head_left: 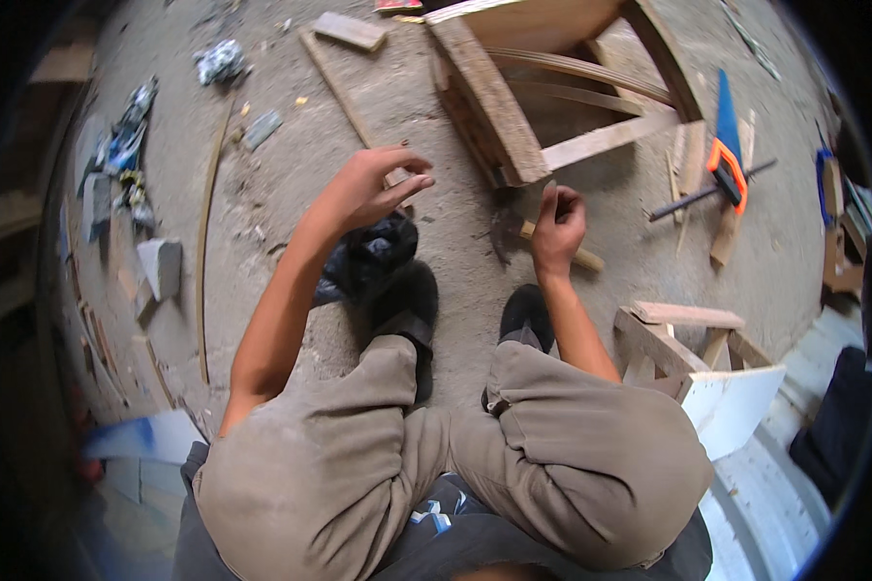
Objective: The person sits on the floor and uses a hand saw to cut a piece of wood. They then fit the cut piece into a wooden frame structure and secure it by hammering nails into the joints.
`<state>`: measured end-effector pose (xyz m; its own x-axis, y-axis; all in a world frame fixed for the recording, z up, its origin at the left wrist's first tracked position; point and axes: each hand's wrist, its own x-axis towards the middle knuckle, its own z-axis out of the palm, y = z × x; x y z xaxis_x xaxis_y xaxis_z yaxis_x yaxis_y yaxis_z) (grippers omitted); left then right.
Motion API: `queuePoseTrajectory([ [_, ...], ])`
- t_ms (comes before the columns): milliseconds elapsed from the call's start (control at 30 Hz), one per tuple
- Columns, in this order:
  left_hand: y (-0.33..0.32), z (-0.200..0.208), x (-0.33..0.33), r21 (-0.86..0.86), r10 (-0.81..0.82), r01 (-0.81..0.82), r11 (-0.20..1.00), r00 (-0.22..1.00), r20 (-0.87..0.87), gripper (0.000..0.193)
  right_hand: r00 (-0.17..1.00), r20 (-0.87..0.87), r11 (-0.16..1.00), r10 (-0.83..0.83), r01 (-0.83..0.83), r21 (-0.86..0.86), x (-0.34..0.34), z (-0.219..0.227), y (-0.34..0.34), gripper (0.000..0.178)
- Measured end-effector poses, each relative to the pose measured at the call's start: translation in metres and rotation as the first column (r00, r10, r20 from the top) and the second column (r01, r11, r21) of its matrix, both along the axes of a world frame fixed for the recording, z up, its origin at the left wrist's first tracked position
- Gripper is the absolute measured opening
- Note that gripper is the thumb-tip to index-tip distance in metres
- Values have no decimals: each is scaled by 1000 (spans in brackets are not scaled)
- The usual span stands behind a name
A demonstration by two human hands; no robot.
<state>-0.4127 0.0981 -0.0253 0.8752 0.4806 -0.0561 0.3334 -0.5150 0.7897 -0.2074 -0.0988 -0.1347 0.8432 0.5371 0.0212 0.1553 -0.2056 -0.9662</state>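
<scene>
My left hand (pixel 373 184) hovers above a black plastic bag (pixel 383 240) on the floor. Its fingers bend forward with the thumb apart, and no held thing shows between them. My right hand (pixel 558 230) is closed, thumb raised against curled fingers; whatever it may pinch is too small to make out. Just under that hand, a hammer (pixel 588 259) lies on the floor, its wooden handle partly covered by the hand. Beyond both hands stands a wooden frame (pixel 489 102) with curved slats, its near corner close to my right fingertips.
On the right lie a handsaw (pixel 728 121) with an orange handle, a dark rod (pixel 683 203) and wood strips. A small wooden stool-like frame (pixel 688 349) stands by my right knee. Leftward are a long thin stick (pixel 206 242), a grey block (pixel 160 268) and crumpled plastic (pixel 220 62).
</scene>
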Motion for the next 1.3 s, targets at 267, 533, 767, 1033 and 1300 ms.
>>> queuePoseTrajectory([
  [267,-51,-31,-112,228,242,-207,952,960,-139,9,435,249,412,865,-900,141,-125,60,63,19],
  [533,-69,-76,-135,519,404,-267,812,899,-170,38,158,510,394,846,-829,-397,-144,-15,101,26],
  [767,-59,-104,-160,306,381,-332,892,917,-117,55,119,424,284,898,-893,-350,-143,-27,113,20],
  [1033,-76,-107,-148,261,519,-479,838,847,-112,39,145,524,309,839,-920,-240,-151,-33,105,15],
  [1300,-64,-81,-139,206,496,-467,860,859,-127,27,279,473,360,836,-929,-88,-147,-40,105,10],
])
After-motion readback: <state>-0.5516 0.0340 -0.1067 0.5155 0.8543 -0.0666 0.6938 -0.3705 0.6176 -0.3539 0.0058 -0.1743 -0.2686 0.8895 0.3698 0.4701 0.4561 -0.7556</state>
